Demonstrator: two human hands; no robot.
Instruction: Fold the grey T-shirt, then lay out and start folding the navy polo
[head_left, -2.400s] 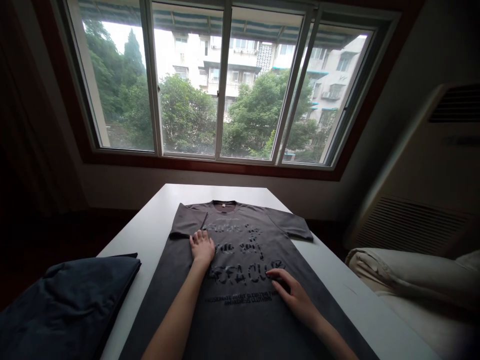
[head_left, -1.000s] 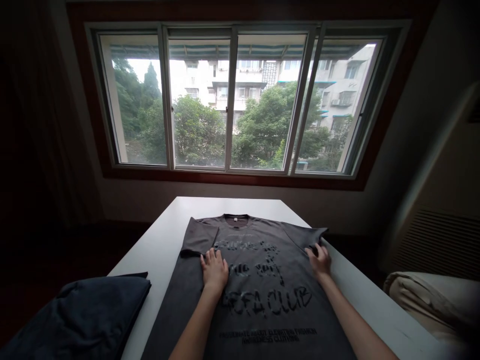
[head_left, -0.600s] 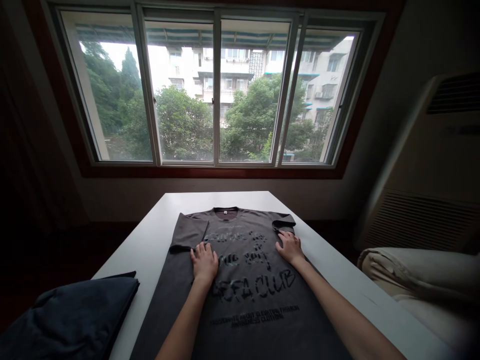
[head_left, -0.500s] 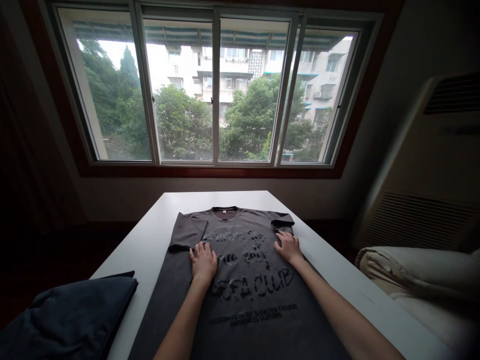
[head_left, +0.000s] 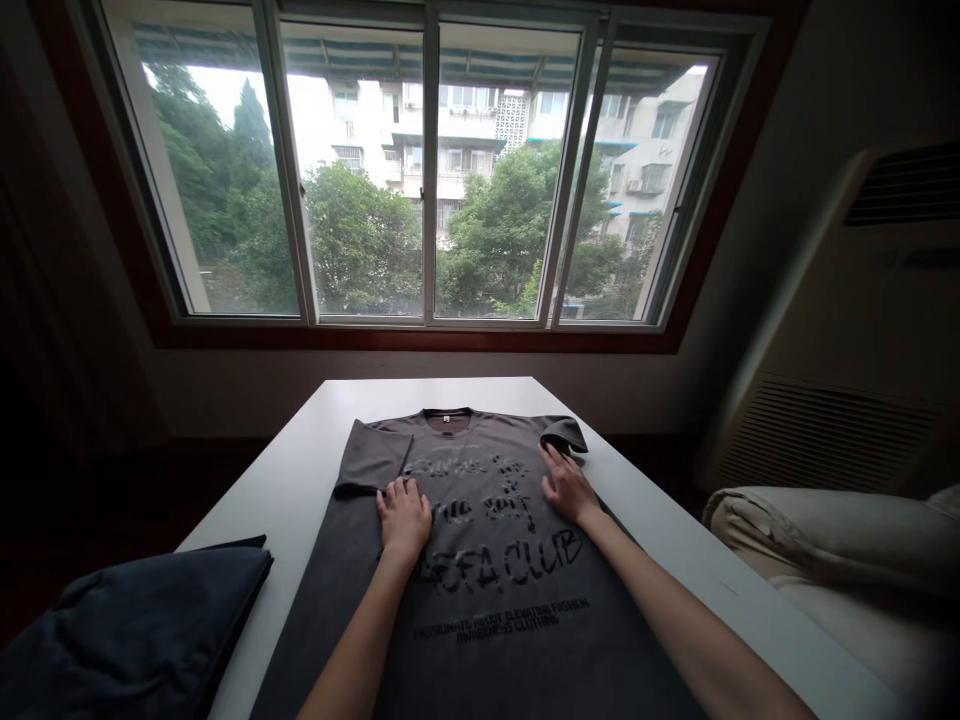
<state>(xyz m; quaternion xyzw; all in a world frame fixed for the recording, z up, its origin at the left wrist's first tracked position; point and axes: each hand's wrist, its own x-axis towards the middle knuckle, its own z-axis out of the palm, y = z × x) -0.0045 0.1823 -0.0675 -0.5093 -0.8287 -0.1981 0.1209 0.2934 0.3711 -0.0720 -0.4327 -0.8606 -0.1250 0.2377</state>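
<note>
A dark grey T-shirt [head_left: 480, 620] with black lettering lies face up on a white table [head_left: 300, 470], collar toward the window. Both its sleeves are folded inward over the chest. My left hand [head_left: 405, 515] rests flat and open on the shirt just below the folded left sleeve [head_left: 367, 462]. My right hand [head_left: 568, 487] lies flat, fingers stretched out, on the shirt beside the folded right sleeve [head_left: 564, 432].
A dark blue folded garment [head_left: 127, 625] sits at the table's near left corner. A cream cushion or sofa [head_left: 832, 560] stands to the right, an air-conditioning unit [head_left: 847, 330] behind it. A wide window [head_left: 427, 170] faces the table's far end.
My right hand went from the shirt's middle to the right sleeve, folded it inward over the chest, and now lies flat beside it. My left hand has stayed put.
</note>
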